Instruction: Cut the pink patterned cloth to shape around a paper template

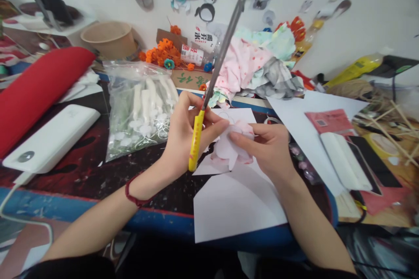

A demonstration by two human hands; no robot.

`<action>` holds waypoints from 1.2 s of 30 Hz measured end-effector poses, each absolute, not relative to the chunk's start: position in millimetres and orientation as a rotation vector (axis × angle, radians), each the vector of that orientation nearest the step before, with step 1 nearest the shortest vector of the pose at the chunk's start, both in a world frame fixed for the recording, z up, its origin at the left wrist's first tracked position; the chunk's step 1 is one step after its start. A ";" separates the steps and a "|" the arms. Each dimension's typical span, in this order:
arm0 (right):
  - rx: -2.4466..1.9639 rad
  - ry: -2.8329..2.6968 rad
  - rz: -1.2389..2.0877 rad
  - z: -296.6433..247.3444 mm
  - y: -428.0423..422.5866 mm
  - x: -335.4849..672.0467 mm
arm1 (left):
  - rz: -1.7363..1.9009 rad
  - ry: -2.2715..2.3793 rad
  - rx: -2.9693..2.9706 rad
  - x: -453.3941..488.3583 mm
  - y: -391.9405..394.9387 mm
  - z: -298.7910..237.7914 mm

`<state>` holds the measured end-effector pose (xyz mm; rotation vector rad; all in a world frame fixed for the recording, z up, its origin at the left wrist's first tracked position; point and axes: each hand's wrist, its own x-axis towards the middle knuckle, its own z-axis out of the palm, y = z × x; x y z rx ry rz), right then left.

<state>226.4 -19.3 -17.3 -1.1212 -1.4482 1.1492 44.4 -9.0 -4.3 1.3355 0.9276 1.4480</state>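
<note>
Far left, a red cushion (39,91) and a white power bank (52,137) w/ cable lie on the dark table (81,183), then a clear plastic bag (139,111) of white bits, contents hard to make out. L hand (185,137) is closed firmly round the yellow handle (196,141) of a long tool (224,54), red cord bracelet (137,192) at wrist. Shaft runs up past a pile of cloth (244,72) & leaves frame at top, so tip's cut off; can't tell what it ends in. Centre, a pale pink paper cut-out (229,146) sits over a white paper sheet (237,209), pinched narrow by R hand (265,150) b/w thumb & fingers, which hide part of its edge. Risk: thin paper could crease or tear if pinch tightens; long shaft could snag cloth if swung. Far right, a red packet (327,122) & loose wooden sticks (389,124), partly cut off.
</note>
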 end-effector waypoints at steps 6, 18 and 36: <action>-1.131 -1.401 1.194 -16.8 -18.8 226.0 | 1.562 0.974 1.290 39.1 -3.9 -0.4; -1.106 -1.401 1.290 -16.2 -17.6 226.7 | 1.258 0.894 1.309 38.8 -11.2 1.6; -1.147 -1.483 1.103 -10.4 -12.8 238.2 | 1.317 0.982 1.407 36.9 -12.5 -0.6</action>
